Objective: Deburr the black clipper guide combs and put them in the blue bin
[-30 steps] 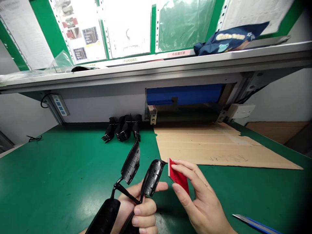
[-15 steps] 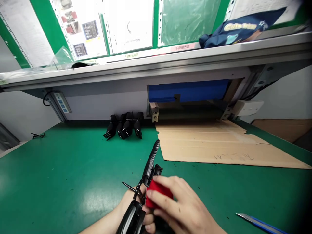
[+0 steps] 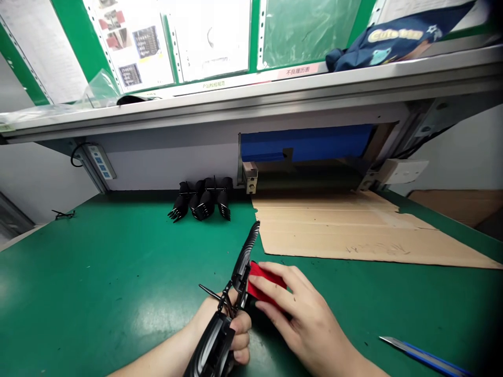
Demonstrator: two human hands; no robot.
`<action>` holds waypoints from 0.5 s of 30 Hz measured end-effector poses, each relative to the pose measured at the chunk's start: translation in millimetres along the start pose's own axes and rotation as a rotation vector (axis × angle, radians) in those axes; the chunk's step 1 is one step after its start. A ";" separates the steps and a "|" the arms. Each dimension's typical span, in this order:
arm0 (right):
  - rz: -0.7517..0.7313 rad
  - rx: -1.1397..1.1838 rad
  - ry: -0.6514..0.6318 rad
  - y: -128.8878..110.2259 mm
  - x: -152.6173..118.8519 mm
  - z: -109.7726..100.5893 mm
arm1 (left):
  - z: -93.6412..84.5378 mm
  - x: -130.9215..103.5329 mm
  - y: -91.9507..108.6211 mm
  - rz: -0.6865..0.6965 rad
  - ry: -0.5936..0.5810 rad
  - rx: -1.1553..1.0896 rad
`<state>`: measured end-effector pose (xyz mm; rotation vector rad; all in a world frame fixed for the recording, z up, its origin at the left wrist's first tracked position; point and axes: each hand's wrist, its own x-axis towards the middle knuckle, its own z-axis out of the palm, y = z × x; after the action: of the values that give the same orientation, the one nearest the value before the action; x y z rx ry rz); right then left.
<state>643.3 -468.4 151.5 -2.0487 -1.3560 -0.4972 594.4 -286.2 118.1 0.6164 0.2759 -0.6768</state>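
My left hand (image 3: 240,335) is closed around a set of joined black plastic parts (image 3: 210,343), which slants from the bottom edge up toward the cardboard. A ribbed, pointed black piece (image 3: 245,251) forms its upper end, and a thin black stem sticks out to the left. Between the fingers and thumb of my right hand (image 3: 302,309) is a red block or cloth (image 3: 267,283), held against the right side of the black parts. The fingers partly cover the red thing.
Several black comb-like parts (image 3: 204,201) lie at the table's back. A cardboard sheet (image 3: 330,228) covers the back right. At the lower right lies a blue-handled blade (image 3: 424,356). A metal-edged shelf (image 3: 220,107) crosses above, with a dark blue bag (image 3: 393,44) on it.
My right hand and the red thing have moved up and slightly right along the black parts. More of my left fingers shows. The view has shifted slightly.
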 end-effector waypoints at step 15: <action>0.415 0.210 0.163 19.5 -1.2 -5.5 | 5.2 -6.9 3.6 0.113 -0.051 0.102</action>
<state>660.8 -478.3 149.1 -1.9926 -0.8195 -0.3142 591.8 -283.8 126.7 0.7056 0.1583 -0.5992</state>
